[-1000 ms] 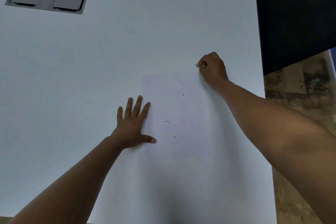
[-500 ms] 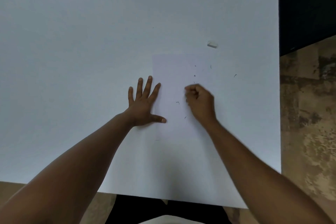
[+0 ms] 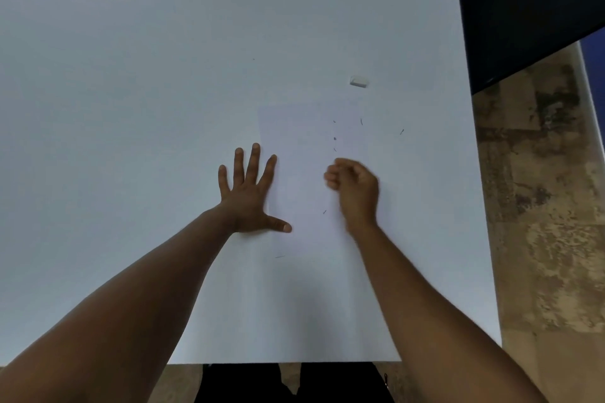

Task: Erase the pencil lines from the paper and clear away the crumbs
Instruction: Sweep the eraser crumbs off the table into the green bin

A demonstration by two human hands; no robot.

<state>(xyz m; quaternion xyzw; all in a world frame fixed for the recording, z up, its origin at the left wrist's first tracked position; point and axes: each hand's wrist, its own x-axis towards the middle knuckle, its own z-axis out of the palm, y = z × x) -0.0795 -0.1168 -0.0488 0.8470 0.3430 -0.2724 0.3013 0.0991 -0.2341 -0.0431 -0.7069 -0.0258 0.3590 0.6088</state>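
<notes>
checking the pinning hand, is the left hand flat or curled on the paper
Flat: the left hand lies palm down with fingers straight and spread, thumb out, at the left edge of the paper.

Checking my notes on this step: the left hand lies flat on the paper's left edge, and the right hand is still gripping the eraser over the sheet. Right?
Not quite. In the head view the eraser lies alone on the table, beyond the paper. The right hand, fingers curled, grips nothing over the sheet. The left hand does lie flat on the left edge.
</notes>
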